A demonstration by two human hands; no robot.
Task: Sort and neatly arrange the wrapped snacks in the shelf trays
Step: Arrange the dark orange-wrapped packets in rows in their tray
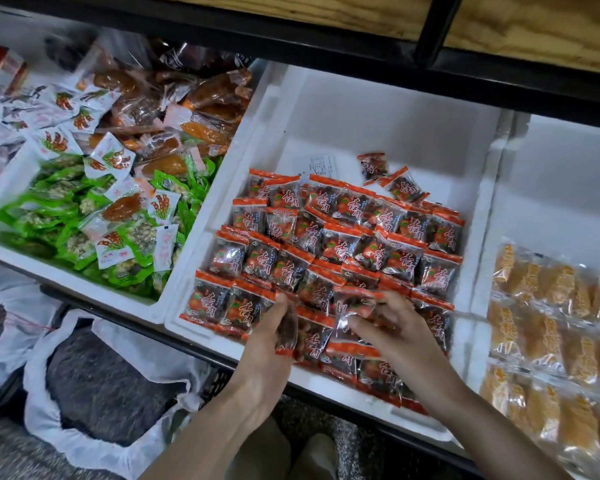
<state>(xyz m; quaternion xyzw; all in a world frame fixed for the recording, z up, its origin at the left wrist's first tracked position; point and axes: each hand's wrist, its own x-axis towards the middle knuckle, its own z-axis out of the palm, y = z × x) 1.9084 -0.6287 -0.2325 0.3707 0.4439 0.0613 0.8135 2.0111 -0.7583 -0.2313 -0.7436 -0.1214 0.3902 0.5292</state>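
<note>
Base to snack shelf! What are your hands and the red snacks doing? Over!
Left grip holding a red packet. Right grip pinching another packet. Rows fill the white tray's front. Nothing blocking.

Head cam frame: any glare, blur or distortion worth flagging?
Head view: glare speckles the clear wrappers, strongest on the yellow packets; the rear of the mixed tray goes soft and dim under the shelf; the left hand, the right hand and the red packets they hold look slightly smeared; the shelf edge bows, wide-angle.

Left hand point(269, 336) grips red snack packet point(286, 336); right hand point(383, 329) pinches another packet point(352, 315) over middle tray point(388, 109).
</note>
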